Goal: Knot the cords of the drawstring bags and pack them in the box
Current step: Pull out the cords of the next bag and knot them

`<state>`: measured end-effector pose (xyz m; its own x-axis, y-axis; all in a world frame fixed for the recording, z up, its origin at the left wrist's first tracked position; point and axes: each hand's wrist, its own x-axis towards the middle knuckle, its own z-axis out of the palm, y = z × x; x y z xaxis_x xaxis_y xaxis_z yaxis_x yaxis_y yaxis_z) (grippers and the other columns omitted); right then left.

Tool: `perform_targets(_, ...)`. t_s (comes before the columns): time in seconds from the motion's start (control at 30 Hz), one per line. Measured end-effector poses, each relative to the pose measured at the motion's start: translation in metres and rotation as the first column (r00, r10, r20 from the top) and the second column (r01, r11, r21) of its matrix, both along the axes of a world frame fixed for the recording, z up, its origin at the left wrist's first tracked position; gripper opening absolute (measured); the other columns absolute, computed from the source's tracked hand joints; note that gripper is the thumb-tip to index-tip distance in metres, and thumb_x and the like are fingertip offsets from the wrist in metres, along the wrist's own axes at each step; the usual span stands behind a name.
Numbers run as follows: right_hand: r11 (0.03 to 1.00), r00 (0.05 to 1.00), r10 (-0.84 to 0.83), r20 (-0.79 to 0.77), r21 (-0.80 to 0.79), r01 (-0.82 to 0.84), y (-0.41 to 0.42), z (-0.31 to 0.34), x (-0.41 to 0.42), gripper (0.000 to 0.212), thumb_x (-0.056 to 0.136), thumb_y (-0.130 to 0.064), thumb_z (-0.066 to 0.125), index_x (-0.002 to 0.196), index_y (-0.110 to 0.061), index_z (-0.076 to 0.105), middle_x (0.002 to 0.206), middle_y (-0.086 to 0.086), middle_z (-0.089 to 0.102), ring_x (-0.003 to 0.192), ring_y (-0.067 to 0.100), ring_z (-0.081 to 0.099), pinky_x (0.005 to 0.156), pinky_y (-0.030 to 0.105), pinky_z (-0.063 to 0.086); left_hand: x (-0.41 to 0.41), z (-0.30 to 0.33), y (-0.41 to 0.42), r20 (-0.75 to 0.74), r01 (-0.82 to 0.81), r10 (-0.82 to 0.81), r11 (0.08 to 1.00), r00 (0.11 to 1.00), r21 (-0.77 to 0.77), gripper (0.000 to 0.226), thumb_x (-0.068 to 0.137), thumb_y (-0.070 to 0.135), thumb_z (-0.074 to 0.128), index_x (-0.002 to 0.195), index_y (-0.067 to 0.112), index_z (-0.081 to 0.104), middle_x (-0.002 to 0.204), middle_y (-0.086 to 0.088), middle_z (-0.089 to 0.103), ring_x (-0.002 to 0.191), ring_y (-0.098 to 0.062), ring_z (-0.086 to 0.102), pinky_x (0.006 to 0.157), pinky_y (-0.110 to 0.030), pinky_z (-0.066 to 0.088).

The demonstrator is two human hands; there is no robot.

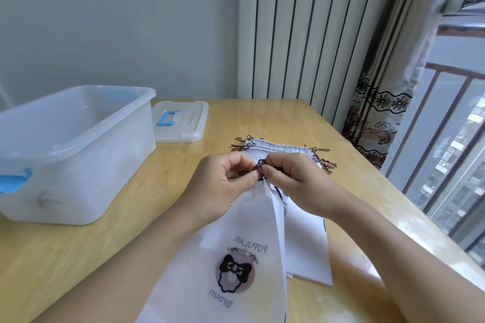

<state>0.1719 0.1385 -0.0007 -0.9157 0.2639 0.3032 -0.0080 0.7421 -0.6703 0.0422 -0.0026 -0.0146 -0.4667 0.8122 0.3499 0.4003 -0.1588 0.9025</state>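
A white drawstring bag (223, 257) with a printed bow figure hangs from both my hands over the table, its mouth gathered. My left hand (223, 181) and my right hand (291, 181) pinch its dark cord (259, 166) between fingertips, close together. Under it lies a stack of white drawstring bags (304, 244), with dark cord ends sticking out at the far left (240, 145) and far right (324, 158). A translucent plastic box (78, 155) with blue latches stands open at the left, with nothing visible inside.
The box lid (181, 123) with a blue handle lies flat behind the box. The wooden table (91, 257) has its right edge near a window with railing (446, 139). A patterned curtain (378, 118) hangs at the far right corner.
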Motion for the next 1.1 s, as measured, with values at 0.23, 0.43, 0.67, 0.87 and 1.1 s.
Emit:
perform_targets(0.23, 0.973, 0.999, 0.051, 0.018, -0.224, -0.045, 0.005, -0.007, -0.004, 0.034, 0.105, -0.023, 0.050, 0.071, -0.017, 0.050, 0.061, -0.008, 0.036, 0.054, 0.011, 0.031, 0.051, 0.029, 0.027, 0.000, -0.001, 0.001, -0.266, -0.079, 0.132, 0.976, 0.955, 0.200, 0.021, 0.083, 0.005, 0.078, 0.099, 0.017, 0.075, 0.079, 0.002, 0.073, 0.075, -0.012, 0.073, 0.074, -0.025, 0.060)
perform_targets(0.43, 0.944, 0.996, 0.094, 0.011, -0.320, -0.086, 0.004, -0.008, -0.006, 0.030, 0.100, -0.034, 0.052, 0.075, -0.018, 0.056, 0.068, 0.001, 0.040, 0.054, 0.010, 0.033, 0.050, 0.020, 0.031, -0.001, -0.003, 0.002, -0.323, -0.115, 0.209, 0.951, 0.923, 0.287, 0.010, 0.089, 0.005, 0.071, 0.091, 0.013, 0.077, 0.082, 0.002, 0.074, 0.077, -0.016, 0.072, 0.069, -0.033, 0.059)
perform_targets(0.67, 0.964, 1.000, 0.005, 0.000, -0.265, -0.005, 0.007, -0.001, -0.001, 0.032, 0.104, -0.024, 0.056, 0.075, -0.011, 0.059, 0.059, -0.006, 0.034, 0.058, 0.020, 0.027, 0.054, 0.034, 0.026, 0.009, -0.001, 0.008, 0.148, -0.253, 0.252, 0.967, 0.956, -0.016, 0.019, 0.103, 0.011, 0.047, 0.094, -0.001, 0.059, 0.074, 0.008, 0.067, 0.064, 0.005, 0.061, 0.060, -0.007, 0.045)
perform_targets(0.87, 0.991, 0.999, -0.043, 0.004, -0.123, 0.043, 0.006, -0.002, -0.001, 0.031, 0.103, -0.025, 0.058, 0.076, -0.010, 0.062, 0.059, -0.005, 0.037, 0.056, 0.014, 0.031, 0.052, 0.028, 0.029, 0.006, 0.002, 0.003, -0.135, -0.379, 0.369, 0.924, 0.919, -0.052, 0.016, 0.092, 0.012, 0.060, 0.078, 0.005, 0.059, 0.063, 0.005, 0.064, 0.045, -0.001, 0.053, 0.047, -0.015, 0.036)
perform_targets(1.1, 0.988, 0.997, -0.070, 0.009, -0.139, 0.071, 0.011, -0.005, -0.002, 0.021, 0.102, -0.029, 0.059, 0.090, -0.014, 0.067, 0.060, 0.001, 0.035, 0.055, 0.018, 0.029, 0.051, 0.031, 0.026, -0.012, -0.003, 0.002, -0.292, -0.527, 0.488, 0.848, 0.822, -0.066, 0.020, 0.077, 0.014, 0.067, 0.061, 0.013, 0.055, 0.050, 0.002, 0.060, 0.046, -0.013, 0.057, 0.048, -0.030, 0.044)
